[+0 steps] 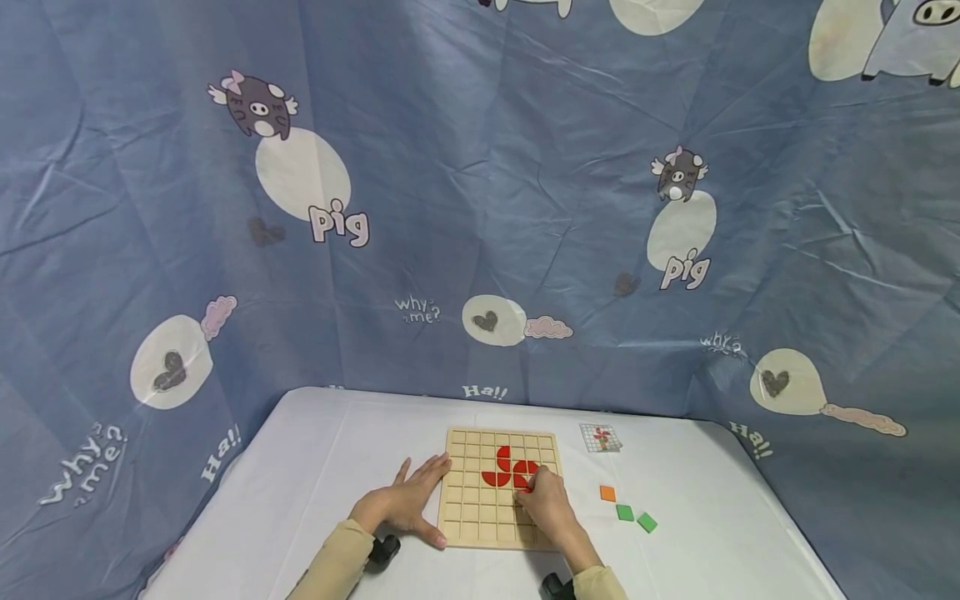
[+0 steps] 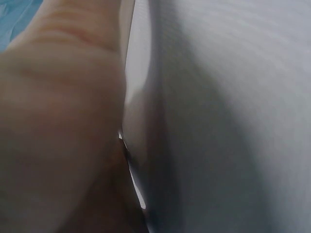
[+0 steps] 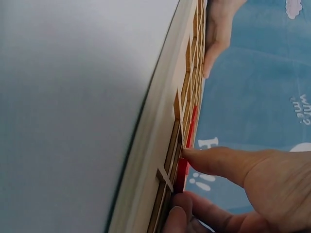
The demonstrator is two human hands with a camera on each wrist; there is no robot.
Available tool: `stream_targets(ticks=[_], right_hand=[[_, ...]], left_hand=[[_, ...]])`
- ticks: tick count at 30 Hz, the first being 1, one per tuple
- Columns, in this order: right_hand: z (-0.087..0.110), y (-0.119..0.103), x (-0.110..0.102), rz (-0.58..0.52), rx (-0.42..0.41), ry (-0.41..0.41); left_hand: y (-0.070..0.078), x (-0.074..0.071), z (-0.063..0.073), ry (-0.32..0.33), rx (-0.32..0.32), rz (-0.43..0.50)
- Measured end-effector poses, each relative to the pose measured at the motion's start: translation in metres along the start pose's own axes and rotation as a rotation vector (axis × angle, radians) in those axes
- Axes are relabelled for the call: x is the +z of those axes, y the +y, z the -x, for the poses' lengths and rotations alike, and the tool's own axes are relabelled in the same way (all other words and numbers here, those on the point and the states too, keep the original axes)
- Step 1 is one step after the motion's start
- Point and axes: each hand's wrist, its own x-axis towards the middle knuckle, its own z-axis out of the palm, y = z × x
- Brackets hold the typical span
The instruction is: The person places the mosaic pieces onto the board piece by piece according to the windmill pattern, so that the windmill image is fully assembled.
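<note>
Left hand [image 1: 408,504] lay spread against the left edge of the wooden grid board [image 1: 468,523], right hand [image 1: 550,502] pinched a red piece [image 3: 180,175] near other red pieces [image 1: 503,454]; squaring it before pressing looked best.

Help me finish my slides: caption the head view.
Left hand against a gridded wooden board, right hand at its red pieces; an orange square and two green squares lie alongside.

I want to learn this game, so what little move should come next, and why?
Probably press the red piece down into the board, because the right hand pinches it there and the left hand, touching the board's edge, could steady it.
</note>
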Motion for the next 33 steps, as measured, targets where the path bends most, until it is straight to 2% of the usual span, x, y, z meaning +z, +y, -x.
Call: stream_targets(ticks=[9, 16, 22, 29, 33], right_hand=[[0.002, -0.002, 0.001, -0.008, 0.010, 0.006], [0.001, 0.001, -0.006, -0.020, 0.021, -0.016], [0.000, 0.008, -0.014, -0.013, -0.060, 0.013], [0.002, 0.016, -0.018, 0.007, -0.181, -0.122], [0.004, 0.019, -0.016, 0.028, -0.245, -0.132]], left_hand=[[0.004, -0.001, 0.002, 0.002, -0.005, -0.004], [0.003, -0.001, 0.000, 0.003, -0.006, -0.002], [0.002, -0.002, 0.000, 0.000, -0.007, -0.007], [0.003, -0.002, 0.003, -0.010, -0.002, 0.004], [0.005, -0.003, 0.004, -0.008, -0.003, 0.007]])
